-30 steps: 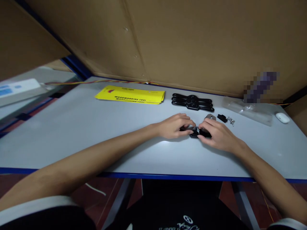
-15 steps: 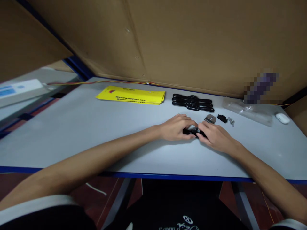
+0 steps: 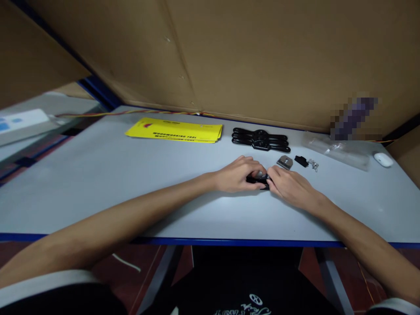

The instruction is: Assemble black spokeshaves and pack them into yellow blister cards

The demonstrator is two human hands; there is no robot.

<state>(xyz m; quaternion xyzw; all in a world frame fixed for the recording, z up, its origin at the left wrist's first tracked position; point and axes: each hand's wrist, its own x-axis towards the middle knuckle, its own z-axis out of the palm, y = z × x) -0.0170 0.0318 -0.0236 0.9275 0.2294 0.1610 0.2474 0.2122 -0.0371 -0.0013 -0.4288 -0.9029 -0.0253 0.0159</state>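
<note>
Tool body (image 3: 252, 180) | long axis left-right between my left hand (image 3: 236, 175) and right hand (image 3: 291, 184) | both gripping it, neither nearer

Dim, cool light, apparently from overhead, leaves a pale sheen on the tabletop (image 3: 210, 216) just nearer the wearer than the fingers (image 3: 275, 176), and soft shadow under the left forearm (image 3: 157, 200). Small glints edge the black handles (image 3: 261, 139) beyond. Far right of the fingers, detail dissolves into a mosaic patch (image 3: 353, 119) (coarse purplish squares). Wide-angle stretching distorts the borders.
</note>
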